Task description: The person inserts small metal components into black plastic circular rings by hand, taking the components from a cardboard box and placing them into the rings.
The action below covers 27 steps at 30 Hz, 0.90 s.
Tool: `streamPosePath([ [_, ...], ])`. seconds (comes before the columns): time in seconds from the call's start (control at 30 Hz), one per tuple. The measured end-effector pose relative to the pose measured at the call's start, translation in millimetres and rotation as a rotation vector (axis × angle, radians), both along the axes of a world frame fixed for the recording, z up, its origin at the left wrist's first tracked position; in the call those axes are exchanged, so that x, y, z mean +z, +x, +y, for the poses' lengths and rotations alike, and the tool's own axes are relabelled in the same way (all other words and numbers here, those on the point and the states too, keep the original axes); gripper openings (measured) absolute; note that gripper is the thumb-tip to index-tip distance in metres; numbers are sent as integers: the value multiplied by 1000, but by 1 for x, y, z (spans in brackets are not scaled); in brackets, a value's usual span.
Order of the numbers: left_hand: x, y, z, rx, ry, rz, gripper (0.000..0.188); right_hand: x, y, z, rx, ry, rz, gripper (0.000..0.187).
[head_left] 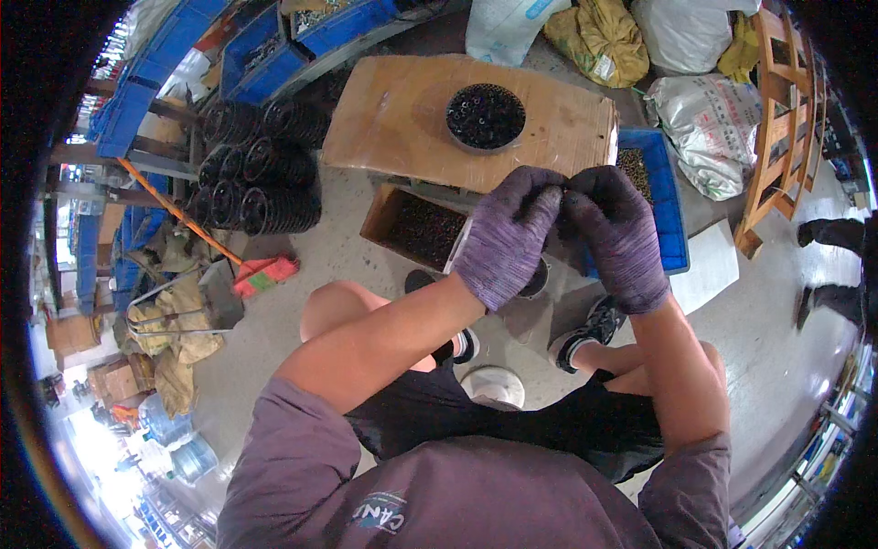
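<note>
Both my hands wear purple knit gloves with dark palms and fingertips. My left hand (510, 236) and my right hand (618, 236) meet in front of me, fingers bent in a pinch and fingertips close together. Whatever lies between the fingertips is too small and dark to make out. Just beyond them stands a cardboard-covered table (393, 110), bearing a round tray (487, 147) of small black ring-like parts. Below its near edge is a cardboard box (378, 212) of small dark pieces. Right of my right hand sits a blue bin (672, 206) with small brass-coloured parts.
Stacks of black coiled rings (274, 174) stand at left, near an orange-handled broom (183, 215) with a red head. Sacks (709, 128) and a wooden pallet (777, 137) are at right. A person's dark-clad legs (837, 238) show at the far right edge.
</note>
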State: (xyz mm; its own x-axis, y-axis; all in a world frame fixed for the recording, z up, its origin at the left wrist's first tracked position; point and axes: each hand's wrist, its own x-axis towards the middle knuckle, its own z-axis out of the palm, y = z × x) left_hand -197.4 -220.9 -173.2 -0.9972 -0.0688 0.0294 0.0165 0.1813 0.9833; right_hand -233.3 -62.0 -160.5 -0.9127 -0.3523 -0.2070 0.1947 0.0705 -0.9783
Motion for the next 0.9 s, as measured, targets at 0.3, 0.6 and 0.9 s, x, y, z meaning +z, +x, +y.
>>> streamPosePath([
  [0.3, -13, 0, -2, -46, -191, 135, 36, -20, -11, 1, -121, 232, 378, 18],
  [0.6, -7, 2, -6, -106, -292, 158, 37, -9, -10, 2, -69, 322, 365, 19],
  [0.9, -14, -7, -27, -210, -266, 65, 29, -23, -16, 14, 123, 370, 381, 14],
])
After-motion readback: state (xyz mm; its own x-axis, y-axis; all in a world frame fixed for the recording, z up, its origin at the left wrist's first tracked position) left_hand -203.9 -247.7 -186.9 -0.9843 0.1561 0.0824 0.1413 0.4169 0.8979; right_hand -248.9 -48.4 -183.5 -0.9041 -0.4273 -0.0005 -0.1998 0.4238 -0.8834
